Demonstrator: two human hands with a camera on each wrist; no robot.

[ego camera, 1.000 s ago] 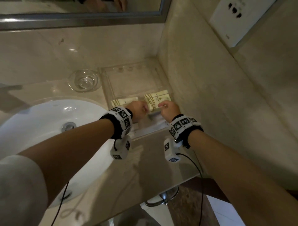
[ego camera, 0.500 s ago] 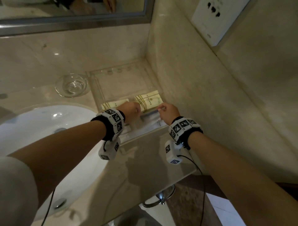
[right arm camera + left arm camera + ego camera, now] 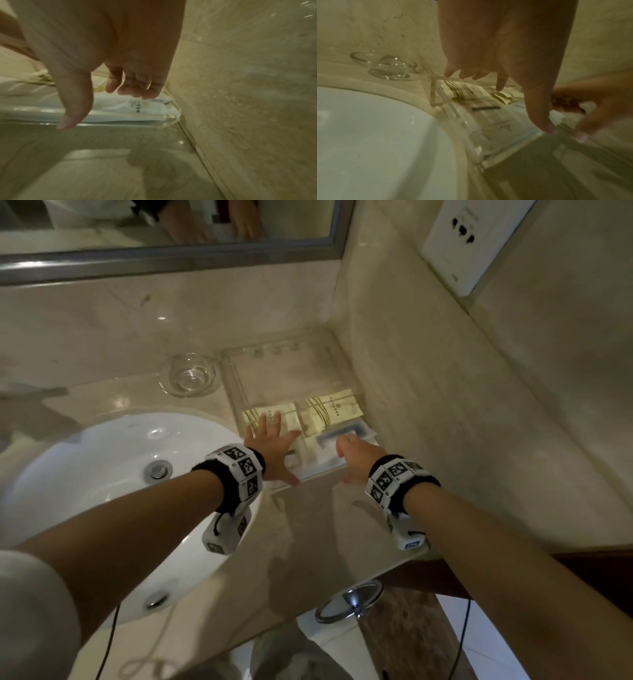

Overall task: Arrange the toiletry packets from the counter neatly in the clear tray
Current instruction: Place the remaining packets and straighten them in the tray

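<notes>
Packets lie in the near half of the clear tray (image 3: 239,392), which sits on the counter (image 3: 342,525) pushed into the corner where the side wall (image 3: 445,405) meets the back wall. Against the tray's landmark near rim, two white packets lie side by side: the left white packet (image 3: 301,453) and the right white packet (image 3: 346,436) with a dark printed strip. Just beyond them, toward the tray's middle, are two cream packets with gold stripes, the left cream packet (image 3: 257,414) and the right cream packet (image 3: 330,410), which slightly overlaps the white one beside it. The far half of the tray holds no packets that can be made out.

The left hand (image 3: 274,446) is spread flat over the tray's left side, fingers straight and splayed over the left cream packet, thumb reaching down to the tray's near rim; it grips nothing. The right hand (image 3: 356,453) hovers over the tray's right side with fingers loosely bent above the right white packet and the thumb pointing down past the near rim; it holds nothing either. From the right wrist view, its fingers (image 3: 137,86) hang just above that packet; whether they touch it is unclear.

Left of the tray stands a small glass dish (image 3: 188,374), and left of that, nearer the person, the white sink (image 3: 102,474)
</notes>
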